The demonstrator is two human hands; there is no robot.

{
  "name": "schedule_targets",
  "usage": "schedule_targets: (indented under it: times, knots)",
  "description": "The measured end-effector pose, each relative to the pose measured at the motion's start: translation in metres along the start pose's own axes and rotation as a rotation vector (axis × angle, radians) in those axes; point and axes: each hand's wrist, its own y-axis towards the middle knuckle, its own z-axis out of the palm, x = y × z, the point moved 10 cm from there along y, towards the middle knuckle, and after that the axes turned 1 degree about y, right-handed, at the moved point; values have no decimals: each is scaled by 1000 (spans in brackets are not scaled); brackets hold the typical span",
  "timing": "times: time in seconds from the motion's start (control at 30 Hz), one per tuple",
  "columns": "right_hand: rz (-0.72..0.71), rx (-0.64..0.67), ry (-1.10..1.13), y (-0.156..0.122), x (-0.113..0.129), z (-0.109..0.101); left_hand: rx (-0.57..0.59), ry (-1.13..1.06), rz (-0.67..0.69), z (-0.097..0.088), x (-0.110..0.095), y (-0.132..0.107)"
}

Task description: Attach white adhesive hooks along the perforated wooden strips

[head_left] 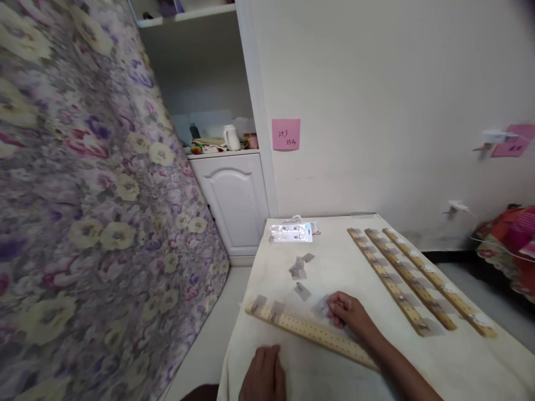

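My right hand is above the far side of a wooden strip with rows of small holes. Its fingers pinch a small clear plastic piece, blurred, which looks like a little card or packet. Near the strip's left end, two small translucent cards are attached. My left hand rests on the table on the near side of the strip, fingers together and curled, with nothing visible in them. Beyond the strip lie one loose translucent card and a small pile of similar ones.
Three wooden strips bearing cards lie side by side on the right of the cloth-covered table. Clear packaging lies at the back left. A floral curtain hangs at left, near a white cabinet; a wall stands behind.
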Motion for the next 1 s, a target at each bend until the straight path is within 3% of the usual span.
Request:
schedule_targets:
  times: [0.17, 0.37, 0.57, 0.73, 0.9, 1.0]
  knots:
    - [-21, 65, 102, -27, 16, 30, -19, -417, -128, 3, -17, -2]
    - [-374, 15, -270, -69, 65, 43, 152, -1047, -555, 47, -23, -7]
    - [-536, 112, -330, -90, 73, 59, 181, -1325, -686, 49, -31, -11]
    - [-426, 107, -275, -91, 73, 59, 150, -1381, -718, 51, -32, -16]
    - [-107, 178, 22, -89, 35, 68, 69, -1266, -673, 50, -21, -16]
    - [-43, 176, 120, -89, 18, 76, 56, -1259, -691, 54, -17, -20]
